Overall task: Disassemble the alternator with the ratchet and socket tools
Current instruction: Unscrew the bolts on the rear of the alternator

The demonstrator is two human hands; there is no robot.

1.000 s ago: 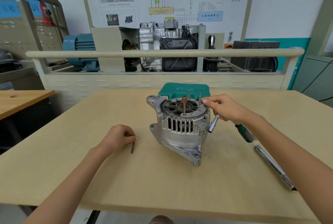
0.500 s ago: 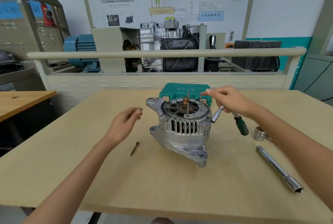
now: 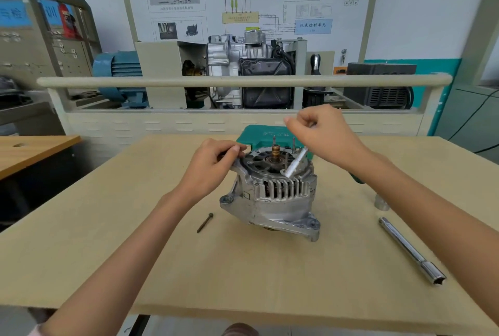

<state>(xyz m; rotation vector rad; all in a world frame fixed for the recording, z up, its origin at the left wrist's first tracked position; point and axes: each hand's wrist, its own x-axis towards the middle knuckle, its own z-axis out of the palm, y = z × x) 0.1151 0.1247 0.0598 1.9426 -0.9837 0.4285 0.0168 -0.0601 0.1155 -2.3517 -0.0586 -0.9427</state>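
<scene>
head view: alternator (image 3: 272, 195) below right hand (image 3: 322, 137), left fingers (image 3: 232, 150) gripping its rim.

Both bare forearms reach forward and inward, the left hand (image 3: 209, 171) held low with fingers curled and thumb and fingertips pinched together at its far side, the right hand (image 3: 322, 137) raised higher, fingers curled in a closed grip, wrist bent downward.

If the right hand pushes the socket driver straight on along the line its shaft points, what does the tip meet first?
The right hand holds the socket driver angled down and left. Its tip sits at the top face of the alternator, near the front rim, so it would likely meet the housing there; depth is unclear.
</scene>
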